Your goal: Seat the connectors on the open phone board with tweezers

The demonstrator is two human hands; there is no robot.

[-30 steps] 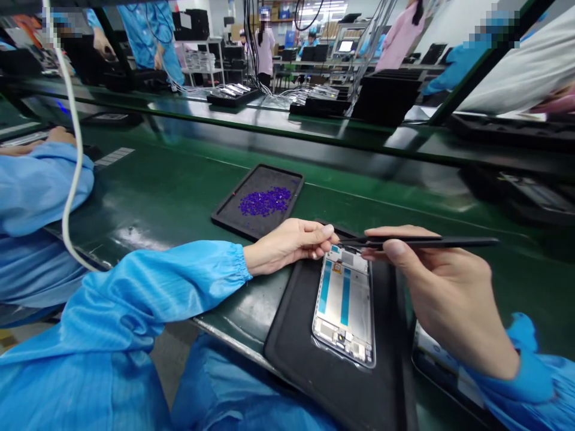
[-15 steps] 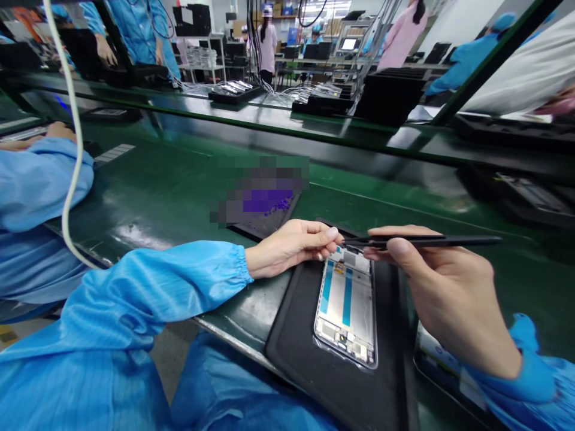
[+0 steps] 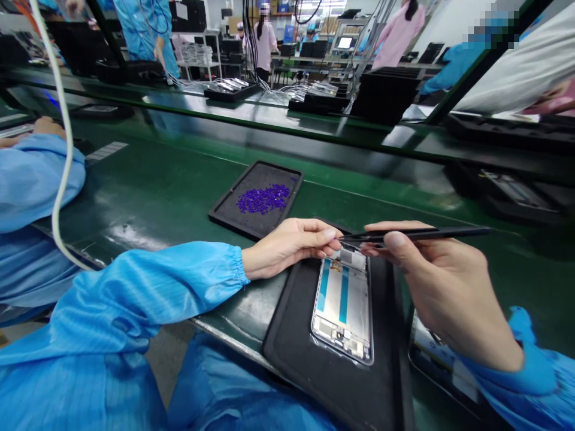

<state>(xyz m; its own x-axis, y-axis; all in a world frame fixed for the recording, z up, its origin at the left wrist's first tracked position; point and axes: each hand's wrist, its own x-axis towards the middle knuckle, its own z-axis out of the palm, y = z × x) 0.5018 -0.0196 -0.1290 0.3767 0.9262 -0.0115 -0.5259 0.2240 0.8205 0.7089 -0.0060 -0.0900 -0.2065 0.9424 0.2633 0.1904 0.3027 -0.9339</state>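
My right hand (image 3: 449, 287) is closed around black tweezers (image 3: 431, 234), which point left. Their tips meet the fingertips of my left hand (image 3: 299, 242), pinched together; whatever is between those fingers is too small to make out. Both hands hover over the top end of an opened phone frame (image 3: 357, 293), silvery inside with two blue strips and a small orange-gold flex piece. The frame lies on a black tray (image 3: 296, 335). Beyond my left hand, a smaller dark tray (image 3: 229, 203) holds a spread of tiny purple pieces (image 3: 265, 199).
Another phone (image 3: 442, 353) lies partly under my right forearm. A white cable (image 3: 65, 131) hangs at the left, near a co-worker's blue sleeve (image 3: 38, 179). Behind the green bench (image 3: 171, 191) runs a raised shelf with stacked black trays (image 3: 384, 96). Several people stand farther back.
The whole view has shifted slightly. Both hands keep nearly the same pose, with the tweezers' tips still at my left fingertips. The phone frame stays on the tray.
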